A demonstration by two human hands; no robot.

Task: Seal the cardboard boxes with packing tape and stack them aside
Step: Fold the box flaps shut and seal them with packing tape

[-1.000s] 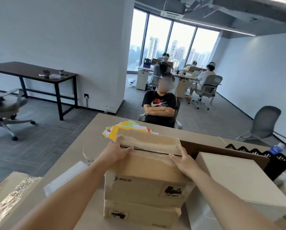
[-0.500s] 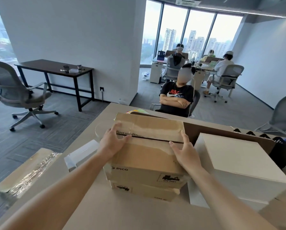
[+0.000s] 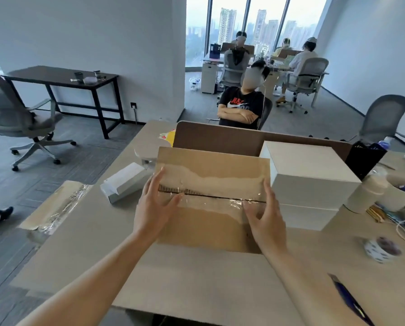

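Note:
A brown cardboard box [image 3: 210, 229] sits on the desk in front of me, its two top flaps closed with clear tape along the centre seam. My left hand [image 3: 154, 205] lies flat on the left end of the seam with fingers spread and straight. My right hand [image 3: 266, 215] rests on the right end of the seam, fingers nearly straight, thumb pressing on the wrinkled tape. A roll of packing tape [image 3: 382, 249] lies on the desk to the right, apart from both hands.
A stack of white boxes [image 3: 309, 182] stands right of the cardboard box, touching it. A small white box [image 3: 124, 182] lies to the left; another cardboard box [image 3: 53, 205] sits at the desk's left edge. A blue pen [image 3: 349, 297], cups and cables are at right. A person sits behind the brown divider [image 3: 220, 140].
The view has tilted down, so the box top faces me more squarely. Both hands have slid nearer along the seam and now press flat on the tape.

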